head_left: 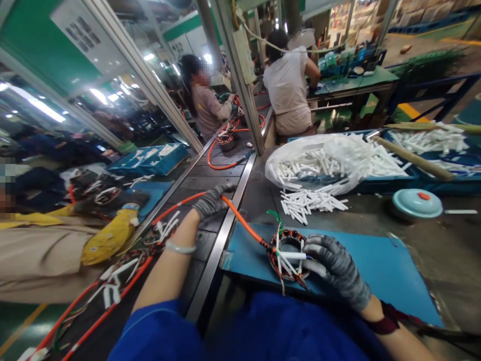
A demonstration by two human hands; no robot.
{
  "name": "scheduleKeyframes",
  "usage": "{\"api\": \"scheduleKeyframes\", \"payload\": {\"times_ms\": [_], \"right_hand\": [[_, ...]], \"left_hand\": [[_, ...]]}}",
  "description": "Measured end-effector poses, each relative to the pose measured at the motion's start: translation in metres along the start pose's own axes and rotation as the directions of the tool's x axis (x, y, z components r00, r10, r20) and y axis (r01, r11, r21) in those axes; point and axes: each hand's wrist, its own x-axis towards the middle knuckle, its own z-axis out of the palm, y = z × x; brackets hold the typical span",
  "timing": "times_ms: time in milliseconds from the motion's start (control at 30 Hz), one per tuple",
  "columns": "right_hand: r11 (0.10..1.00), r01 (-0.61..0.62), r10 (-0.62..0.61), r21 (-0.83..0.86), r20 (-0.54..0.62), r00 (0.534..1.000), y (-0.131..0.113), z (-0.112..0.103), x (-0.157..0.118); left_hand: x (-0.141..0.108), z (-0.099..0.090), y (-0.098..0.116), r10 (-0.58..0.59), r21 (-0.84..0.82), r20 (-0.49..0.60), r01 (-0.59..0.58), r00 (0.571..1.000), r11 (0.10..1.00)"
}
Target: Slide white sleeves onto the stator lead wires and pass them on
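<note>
A ring-shaped wound motor stator (pixel 287 253) with copper coils, white sleeves and a green wire lies on the blue mat (pixel 379 265). My right hand (pixel 334 265), in a grey glove, grips the stator's right side, fingers bent at its rim; the fingertips are partly hidden. A white sleeve (pixel 293 255) lies across the ring close to these fingers. An orange cable (pixel 244 223) runs from the stator up to the left. Over the dark conveyor, my gloved left hand (pixel 212 201) is closed around this cable, which passes through under its fingers.
Loose white sleeves (pixel 311 203) lie beyond the mat, before a plastic bag (pixel 323 160) of sleeves. A blue lidded bowl (pixel 417 203) stands to the right. Another stator (pixel 226 143) sits farther up the conveyor. A co-worker's yellow sleeve (pixel 110 235) is at left.
</note>
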Motion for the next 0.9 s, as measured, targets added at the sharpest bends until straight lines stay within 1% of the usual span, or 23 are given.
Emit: {"api": "scheduleKeyframes", "payload": {"times_ms": [33, 67, 100, 133, 167, 200, 233, 267, 300, 333, 367, 400, 467, 533, 600, 667, 700, 767, 800, 833, 867, 900], "right_hand": [[0.999, -0.054, 0.054, -0.006, 0.012, 0.998, -0.001, -0.004, -0.001], [0.993, -0.115, 0.115, -0.011, 0.020, 0.993, -0.001, -0.008, -0.003], [0.985, -0.175, 0.175, -0.015, 0.028, 0.984, -0.002, -0.012, -0.005], [0.976, -0.217, 0.217, -0.016, 0.040, 0.975, -0.001, -0.016, -0.008], [0.969, -0.246, 0.246, -0.013, 0.061, 0.967, -0.001, -0.020, -0.011], [0.963, -0.270, 0.270, -0.006, 0.089, 0.959, 0.000, -0.024, -0.014], [0.954, -0.298, 0.295, 0.009, 0.126, 0.947, 0.001, -0.028, -0.016], [0.941, -0.337, 0.327, 0.029, 0.168, 0.930, 0.001, -0.031, -0.017], [0.920, -0.387, 0.368, 0.054, 0.214, 0.905, 0.000, -0.034, -0.018], [0.893, -0.442, 0.408, 0.081, 0.268, 0.873, -0.002, -0.036, -0.018], [0.863, -0.494, 0.441, 0.106, 0.318, 0.839, -0.004, -0.037, -0.016], [0.836, -0.534, 0.463, 0.125, 0.361, 0.810, -0.007, -0.037, -0.014], [0.806, -0.577, 0.482, 0.134, 0.416, 0.771, -0.014, -0.035, -0.007], [0.797, -0.593, 0.508, 0.115, 0.403, 0.761, -0.021, -0.031, 0.000], [0.781, -0.616, 0.554, 0.107, 0.338, 0.761, -0.029, -0.027, 0.008], [0.746, -0.649, 0.601, 0.149, 0.271, 0.752, -0.035, -0.022, 0.014], [0.721, -0.668, 0.617, 0.187, 0.265, 0.741, -0.037, -0.020, 0.016], [0.680, -0.692, 0.626, 0.244, 0.298, 0.721, -0.037, -0.017, 0.016], [0.684, -0.689, 0.615, 0.239, 0.318, 0.721, -0.035, -0.017, 0.014], [0.710, -0.672, 0.598, 0.209, 0.325, 0.733, -0.031, -0.018, 0.010], [0.754, -0.637, 0.574, 0.163, 0.308, 0.759, -0.026, -0.019, 0.006], [0.804, -0.584, 0.538, 0.116, 0.278, 0.796, -0.021, -0.021, 0.002]], "left_hand": [[-0.003, 0.005, 0.007, 0.082, -0.007, 0.063, -0.081, 0.995, 0.997], [-0.008, 0.009, 0.013, 0.182, -0.022, 0.144, -0.180, 0.973, 0.983], [-0.014, 0.014, 0.020, 0.288, -0.058, 0.236, -0.283, 0.928, 0.957], [-0.020, 0.019, 0.026, 0.384, -0.117, 0.332, -0.366, 0.862, 0.923], [-0.026, 0.024, 0.031, 0.466, -0.200, 0.413, -0.421, 0.783, 0.885], [-0.031, 0.030, 0.035, 0.534, -0.283, 0.457, -0.453, 0.712, 0.846], [-0.034, 0.038, 0.039, 0.591, -0.347, 0.462, -0.479, 0.661, 0.807], [-0.037, 0.049, 0.042, 0.635, -0.372, 0.441, -0.515, 0.634, 0.772], [-0.039, 0.061, 0.045, 0.662, -0.346, 0.408, -0.565, 0.628, 0.749], [-0.040, 0.074, 0.049, 0.673, -0.270, 0.378, -0.620, 0.636, 0.737], [-0.040, 0.088, 0.053, 0.669, -0.153, 0.365, -0.667, 0.647, 0.729], [-0.040, 0.101, 0.058, 0.651, -0.020, 0.374, -0.697, 0.660, 0.717], [-0.038, 0.121, 0.071, 0.571, 0.224, 0.433, -0.697, 0.697, 0.681], [-0.036, 0.131, 0.085, 0.478, 0.354, 0.497, -0.672, 0.724, 0.651], [-0.037, 0.131, 0.097, 0.433, 0.380, 0.529, -0.660, 0.730, 0.648], [-0.040, 0.127, 0.102, 0.455, 0.359, 0.511, -0.662, 0.729, 0.658], [-0.042, 0.124, 0.102, 0.465, 0.356, 0.487, -0.654, 0.740, 0.668], [-0.046, 0.119, 0.100, 0.456, 0.369, 0.448, -0.624, 0.769, 0.688], [-0.047, 0.118, 0.097, 0.440, 0.378, 0.445, -0.609, 0.780, 0.698], [-0.048, 0.117, 0.095, 0.417, 0.384, 0.453, -0.595, 0.788, 0.706], [-0.049, 0.116, 0.092, 0.397, 0.383, 0.468, -0.586, 0.789, 0.714], [-0.050, 0.116, 0.089, 0.385, 0.376, 0.485, -0.584, 0.785, 0.719]]}}
